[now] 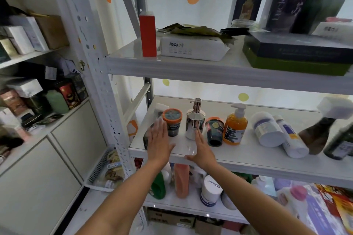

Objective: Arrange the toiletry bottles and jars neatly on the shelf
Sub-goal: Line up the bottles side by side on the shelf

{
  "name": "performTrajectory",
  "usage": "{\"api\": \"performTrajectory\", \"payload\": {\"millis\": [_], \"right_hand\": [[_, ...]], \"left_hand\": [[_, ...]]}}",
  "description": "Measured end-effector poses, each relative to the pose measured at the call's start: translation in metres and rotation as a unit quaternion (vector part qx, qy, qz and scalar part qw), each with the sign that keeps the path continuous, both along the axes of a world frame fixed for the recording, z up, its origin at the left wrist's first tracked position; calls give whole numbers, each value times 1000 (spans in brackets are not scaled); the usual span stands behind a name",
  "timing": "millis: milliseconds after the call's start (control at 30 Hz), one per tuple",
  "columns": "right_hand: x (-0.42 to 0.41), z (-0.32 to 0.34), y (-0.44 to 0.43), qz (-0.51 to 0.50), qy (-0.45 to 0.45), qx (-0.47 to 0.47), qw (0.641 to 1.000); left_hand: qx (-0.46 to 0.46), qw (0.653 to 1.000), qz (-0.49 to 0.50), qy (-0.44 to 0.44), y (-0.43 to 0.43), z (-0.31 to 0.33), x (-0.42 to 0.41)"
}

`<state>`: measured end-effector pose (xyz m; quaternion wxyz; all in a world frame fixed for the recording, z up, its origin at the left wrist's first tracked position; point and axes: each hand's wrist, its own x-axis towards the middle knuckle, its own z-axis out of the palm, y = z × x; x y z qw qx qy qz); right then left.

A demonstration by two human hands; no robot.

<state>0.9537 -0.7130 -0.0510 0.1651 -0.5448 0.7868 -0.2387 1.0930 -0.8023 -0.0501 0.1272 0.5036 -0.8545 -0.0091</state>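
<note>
- Orange-lidded jar (172, 122) stands upright near the left end of the white shelf (248, 158), beside a chrome pump bottle (194, 120).
- Left hand (159, 142) is flat, fingers spread, holding nothing.
- Right hand (202, 150) is open too, empty, over the shelf's front edge.

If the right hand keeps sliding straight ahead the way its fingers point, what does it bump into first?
Most likely the shiny silver pump bottle. The right hand lies flat and open on the shelf, fingertips pointing at the bottle's base and seemingly almost touching it, though depth is hard to judge.
</note>
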Motion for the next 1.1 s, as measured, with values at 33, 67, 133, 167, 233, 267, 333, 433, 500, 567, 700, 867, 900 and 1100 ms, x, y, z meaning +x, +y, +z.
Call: {"api": "performTrajectory", "payload": {"millis": [33,67,133,167,233,267,333,433,500,567,700,867,900,1100], "right_hand": [[2,1,0,-9,5,-8,1000],[4,1,0,-16,9,-17,1000],[9,1,-2,-23,7,-23,999],[11,1,-4,-25,0,-21,999],[15,0,-8,-28,-24,-12,999],[17,-1,-11,-32,-43,-8,999],[22,-1,-18,-43,-105,-1,994],[30,-2,-29,-56,-199,18,978],[35,-2,-35,-50,-235,30,970],[40,0,-41,-35,-256,40,965],[49,0,-54,-9,-259,61,964],[50,2,-63,-7,-258,65,964],[49,1,-64,-14,-262,64,963],[46,2,-70,-52,-336,67,938]], "left_hand": [[28,998,44,32,-3,3,2],[68,992,89,65,-6,6,3],[153,968,156,120,-14,11,6],[185,957,174,138,-17,13,8],[215,947,185,153,-20,13,8],[218,946,186,153,-21,14,9],[219,945,189,149,-22,16,10],[219,948,187,134,-23,19,13],[215,951,183,123,-24,19,13],[209,954,182,115,-24,19,14],[194,959,178,105,-23,21,15],[191,960,176,101,-23,24,14],[191,961,175,101,-23,25,13],[201,949,194,148,-24,25,14]]}}
